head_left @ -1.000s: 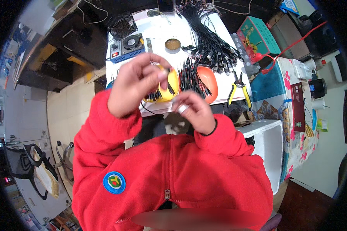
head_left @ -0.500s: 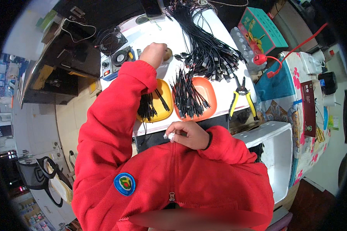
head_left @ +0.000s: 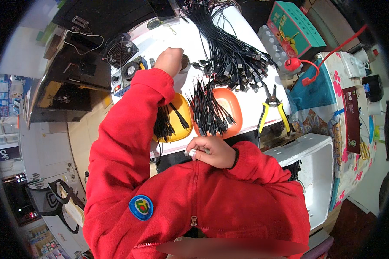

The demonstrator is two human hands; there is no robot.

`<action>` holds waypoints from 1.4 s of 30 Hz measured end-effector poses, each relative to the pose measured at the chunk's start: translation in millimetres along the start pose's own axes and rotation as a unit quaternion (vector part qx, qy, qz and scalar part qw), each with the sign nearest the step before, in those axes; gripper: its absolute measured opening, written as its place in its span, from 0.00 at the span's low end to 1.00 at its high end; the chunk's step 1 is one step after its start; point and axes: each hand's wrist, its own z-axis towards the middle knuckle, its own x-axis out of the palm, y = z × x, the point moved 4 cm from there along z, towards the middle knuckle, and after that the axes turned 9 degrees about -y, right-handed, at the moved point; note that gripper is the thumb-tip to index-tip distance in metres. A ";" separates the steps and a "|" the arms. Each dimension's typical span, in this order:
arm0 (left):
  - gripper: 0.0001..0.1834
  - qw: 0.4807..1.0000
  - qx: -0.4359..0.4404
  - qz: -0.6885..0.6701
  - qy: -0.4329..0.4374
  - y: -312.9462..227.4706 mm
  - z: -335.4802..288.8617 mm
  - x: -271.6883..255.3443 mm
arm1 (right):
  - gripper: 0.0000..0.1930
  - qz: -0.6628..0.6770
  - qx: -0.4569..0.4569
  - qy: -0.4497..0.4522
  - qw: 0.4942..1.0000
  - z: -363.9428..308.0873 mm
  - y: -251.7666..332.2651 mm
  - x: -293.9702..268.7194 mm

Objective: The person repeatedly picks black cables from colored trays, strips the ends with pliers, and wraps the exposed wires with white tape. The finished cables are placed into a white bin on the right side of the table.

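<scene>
My left hand (head_left: 169, 61) is reached out over the white table, fingers curled closed. Whatever it holds is hidden behind the hand. Just right of it sits a small round brownish tin (head_left: 185, 62). My right hand (head_left: 216, 152) is held close to my chest, thumb and fingers pinched on a small white piece (head_left: 192, 153) too small to name. Between the hands stand a yellow tray (head_left: 184, 130) and an orange tray (head_left: 234, 105), each with short black cables (head_left: 209, 110). A large bundle of long black USB cables (head_left: 235, 52) lies beyond.
Yellow-and-black wire strippers (head_left: 272, 112) lie at the table's right edge. Behind my left hand are a small device with a dial (head_left: 122, 82) and a black fan (head_left: 120, 52). A white foam box (head_left: 313, 181) stands at right, below a green carton (head_left: 296, 28).
The whole view has shifted slightly as my head turned. My left hand stays beside the round tin, and my right hand keeps its pinch on the white piece.
</scene>
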 end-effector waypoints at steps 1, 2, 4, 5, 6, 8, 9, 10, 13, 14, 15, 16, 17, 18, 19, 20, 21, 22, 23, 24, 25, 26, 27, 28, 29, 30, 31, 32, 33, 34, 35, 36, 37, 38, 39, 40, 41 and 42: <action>0.06 1.000 0.002 0.002 -0.002 -0.3 0.1 0.4 | 0.08 -0.007 0.012 0.007 1.000 -0.6 -0.9 -0.2; 0.06 1.000 0.003 0.004 -0.005 -0.4 0.0 0.7 | 0.08 -0.019 0.036 0.014 0.999 -1.4 -2.6 -0.2; 0.06 1.000 -0.006 0.007 -0.009 0.4 -0.7 1.3 | 0.08 -0.021 0.037 0.008 0.999 -3.1 -1.3 -1.1; 0.05 1.000 -0.011 0.008 -0.010 1.0 -1.6 1.1 | 0.08 -0.022 0.041 0.005 0.999 -4.3 -0.6 -0.7; 0.05 1.000 -0.014 0.003 -0.013 1.9 -2.9 0.0 | 0.08 -0.010 0.045 -0.011 0.999 -5.1 0.1 -0.6; 0.06 1.000 -0.023 -0.004 -0.019 6.1 -6.7 -5.8 | 0.08 0.023 0.056 -0.037 0.997 -6.8 1.2 0.6; 0.06 0.999 -0.019 -0.016 -0.039 8.3 -9.7 -11.8 | 0.08 0.017 0.043 -0.044 0.998 -7.9 2.9 1.2; 0.06 0.998 -0.018 -0.027 -0.057 11.3 -13.5 -18.9 | 0.08 0.015 0.041 -0.045 0.998 -9.4 3.7 2.1; 0.05 0.993 -0.038 -0.056 -0.094 22.8 -29.3 -41.3 | 0.08 0.013 0.043 -0.039 0.998 -13.1 4.6 5.7; 0.05 0.992 -0.048 -0.062 -0.098 27.7 -35.6 -48.9 | 0.08 0.017 0.041 -0.039 0.998 -14.1 4.9 7.2; 0.05 0.991 -0.059 -0.068 -0.102 32.6 -41.9 -55.7 | 0.08 0.028 0.037 -0.035 0.998 -15.1 5.5 9.2; 0.05 0.990 -0.045 -0.070 -0.116 37.1 -48.6 -63.9 | 0.08 0.031 0.034 -0.043 0.998 -15.5 5.9 10.5; 0.05 0.986 -0.039 -0.086 -0.136 42.6 -54.7 -71.7 | 0.08 0.019 0.040 -0.042 0.998 -15.9 5.4 12.4; 0.04 0.982 -0.031 -0.103 -0.156 48.7 -60.7 -78.6 | 0.08 0.007 0.046 -0.041 0.998 -16.1 5.1 14.1; 0.04 0.977 -0.023 -0.119 -0.176 55.7 -66.6 -84.8 | 0.08 -0.013 0.061 -0.042 0.997 -16.0 3.9 15.6; 0.04 0.975 -0.042 -0.132 -0.176 65.7 -72.4 -88.5 | 0.08 -0.006 0.059 -0.042 0.997 -16.4 4.3 17.2; 0.04 0.975 -0.057 -0.122 -0.175 76.3 -77.4 -91.5 | 0.08 -0.011 0.057 -0.037 0.998 -16.1 4.4 19.1; 0.05 0.978 -0.065 -0.098 -0.172 87.5 -82.3 -94.1 | 0.08 -0.014 0.056 -0.033 0.998 -15.9 4.3 20.7; 0.05 0.979 -0.055 -0.074 -0.183 98.3 -86.4 -97.2 | 0.07 -0.018 0.060 -0.030 0.998 -15.3 3.5 22.1; 0.05 0.982 -0.085 -0.050 -0.163 111.8 -89.2 -96.6 | 0.07 -0.016 0.073 -0.032 0.997 -14.9 1.9 22.8; 0.06 0.984 -0.087 -0.036 -0.149 123.1 -91.1 -95.9 | 0.07 -0.014 0.073 -0.032 0.997 -13.9 0.9 23.8; 0.06 0.986 -0.087 -0.022 -0.137 133.4 -92.7 -94.5 | 0.07 -0.014 0.075 -0.033 0.997 -12.9 -0.4 24.4; 0.07 0.988 -0.094 -0.005 -0.118 142.5 -93.8 -91.6 | 0.06 -0.011 0.082 -0.032 0.996 -12.0 -2.4 25.0; 0.07 0.990 -0.089 0.016 -0.106 148.9 -94.6 -88.5 | 0.06 -0.017 0.077 -0.032 0.996 -10.8 -3.3 25.3; 0.07 0.991 -0.084 0.021 -0.101 153.7 -94.4 -85.3 | 0.06 -0.020 0.079 -0.031 0.996 -9.8 -4.8 25.5; 0.07 0.992 -0.083 0.031 -0.091 157.4 -93.8 -82.0 | 0.06 -0.022 0.088 -0.031 0.995 -9.0 -6.6 25.5; 0.07 0.993 -0.091 0.042 -0.070 161.0 -93.7 -78.8 | 0.06 -0.028 0.073 -0.031 0.996 -7.9 -6.4 25.2; 0.07 0.993 -0.083 0.058 -0.067 161.4 -92.2 -76.2 | 0.06 -0.032 0.067 -0.033 0.997 -7.2 -6.6 24.6; 0.07 0.993 -0.078 0.068 -0.064 161.9 -90.1 -74.8 | 0.06 -0.032 0.069 -0.035 0.997 -6.5 -7.2 24.0; 0.07 0.993 -0.073 0.077 -0.056 162.0 -87.8 -73.4 | 0.06 -0.044 0.066 -0.035 0.996 -5.6 -7.6 23.1; 0.07 0.993 -0.062 0.087 -0.056 160.9 -85.8 -72.9 | 0.06 -0.052 0.072 -0.035 0.995 -5.1 -8.3 22.3; 0.06 0.994 -0.058 0.082 -0.051 159.7 -84.3 -71.9 | 0.06 -0.053 0.084 -0.034 0.994 -4.6 -9.5 21.8; 0.06 0.994 -0.048 0.077 -0.056 157.8 -82.1 -71.9 | 0.06 -0.059 0.077 -0.034 0.995 -4.0 -9.3 21.1; 0.06 0.995 -0.042 0.074 -0.053 156.1 -80.3 -71.5 | 0.06 -0.057 0.075 -0.034 0.995 -3.7 -9.3 20.5; 0.05 0.995 -0.037 0.087 -0.044 154.5 -78.8 -71.1 | 0.06 -0.046 0.080 -0.033 0.995 -3.3 -10.0 20.3; 0.05 0.994 -0.036 0.102 -0.028 153.6 -76.7 -70.6 | 0.06 -0.059 0.075 -0.036 0.995 -3.1 -10.0 19.4; 0.05 0.993 -0.035 0.116 -0.010 152.4 -74.7 -70.1 | 0.06 -0.063 0.076 -0.038 0.994 -2.9 -10.6 18.8; 0.05 0.991 -0.022 0.132 -0.007 150.2 -73.0 -71.2 | 0.06 -0.059 0.079 -0.040 0.994 -2.8 -11.4 18.4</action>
